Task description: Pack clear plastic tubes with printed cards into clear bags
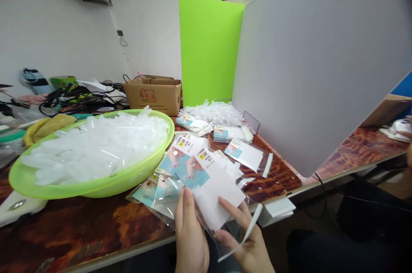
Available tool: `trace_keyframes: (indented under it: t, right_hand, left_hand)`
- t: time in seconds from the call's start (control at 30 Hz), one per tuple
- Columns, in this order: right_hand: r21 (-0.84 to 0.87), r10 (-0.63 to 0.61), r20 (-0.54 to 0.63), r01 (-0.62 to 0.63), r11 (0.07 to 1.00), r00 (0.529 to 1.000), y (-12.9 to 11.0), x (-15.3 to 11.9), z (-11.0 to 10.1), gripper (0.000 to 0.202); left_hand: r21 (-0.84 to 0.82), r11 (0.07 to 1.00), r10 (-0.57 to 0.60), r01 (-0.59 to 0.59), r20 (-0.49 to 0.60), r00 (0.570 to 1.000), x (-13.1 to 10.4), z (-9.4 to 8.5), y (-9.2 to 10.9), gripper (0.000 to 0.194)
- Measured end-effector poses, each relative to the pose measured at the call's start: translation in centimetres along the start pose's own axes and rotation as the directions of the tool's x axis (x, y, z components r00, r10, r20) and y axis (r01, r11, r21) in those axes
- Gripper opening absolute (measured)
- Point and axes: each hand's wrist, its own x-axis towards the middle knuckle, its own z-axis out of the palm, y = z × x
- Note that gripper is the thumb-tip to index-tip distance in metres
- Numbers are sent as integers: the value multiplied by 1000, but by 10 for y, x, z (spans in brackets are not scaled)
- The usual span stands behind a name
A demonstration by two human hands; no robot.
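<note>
Down at the near table edge, a clear bag with a printed card inside is gripped by both hands: the left hand is closed on its near left corner, thumb on top, while the right hand pinches its right side, with the index finger laid across the white card. Beneath and just left of that bag, more filled bags are spread on the wooden table. Beyond it, further packets are laid flat, and a heap of small clear pieces is piled farther back. Left of the bag, a green basin heaped with translucent pieces is set, with a cardboard box behind. A grey board is stood to the right.
</note>
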Motion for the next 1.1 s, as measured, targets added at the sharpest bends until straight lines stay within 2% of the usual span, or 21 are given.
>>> trace_keyframes:
  t: [0.1, 0.27, 0.4, 0.47, 0.57, 0.67, 0.77, 0.87, 0.93, 0.97, 1.03, 1.1]
  right_hand:
    - [-8, -62, 15, 62, 998, 998, -4, 1, 3, 34]
    - [-15, -36, -94, 35, 999, 995, -16, 5, 10, 20]
    - [-49, -37, 20, 38, 998, 999, -13, 12, 10, 20]
    - [1, -30, 1, 30, 1000, 1000, -11, 16, 13, 20]
    - [92, 17, -121, -6, 996, 993, -12, 22, 19, 25]
    - [175, 85, -156, -58, 983, 984, -21, 22, 20, 29]
    - [371, 169, -157, -101, 923, 973, -32, 19, 14, 28]
    - [616, 283, -64, -185, 766, 957, -44, 17, 4, 45]
    - [685, 316, -17, -219, 695, 949, -51, 18, -2, 62]
    - [675, 326, -33, -219, 704, 945, -54, 19, -4, 61]
    - [593, 337, -119, -206, 778, 934, -59, 23, -9, 41]
    - [505, 342, -187, -208, 838, 921, -62, 31, -15, 26]
  left_hand:
    - [13, 1000, 8, -9, 35, 999, 1, -2, -1, 46]
    - [106, 994, -5, -7, 111, 994, 0, -11, -7, 58]
    - [179, 984, 8, -22, 80, 997, 2, -17, -13, 66]
    - [171, 984, 31, -55, 140, 990, 2, -18, -14, 67]
    - [117, 992, 15, -45, 245, 969, -1, -16, -15, 70]
    - [25, 1000, -22, 16, 235, 972, -8, -11, -13, 71]
    - [-59, 998, 1, 13, 231, 973, -14, -6, -10, 68]
    - [-91, 995, 60, -37, 259, 964, -16, -3, -7, 63]
    - [-66, 993, 110, -97, 246, 963, -15, -2, -7, 62]
    - [-46, 990, 138, -131, 237, 962, -14, -2, -7, 61]
    - [-18, 981, 191, -192, 222, 956, -13, -3, -6, 59]
    - [-28, 954, 298, -297, 140, 944, -12, -3, -1, 53]
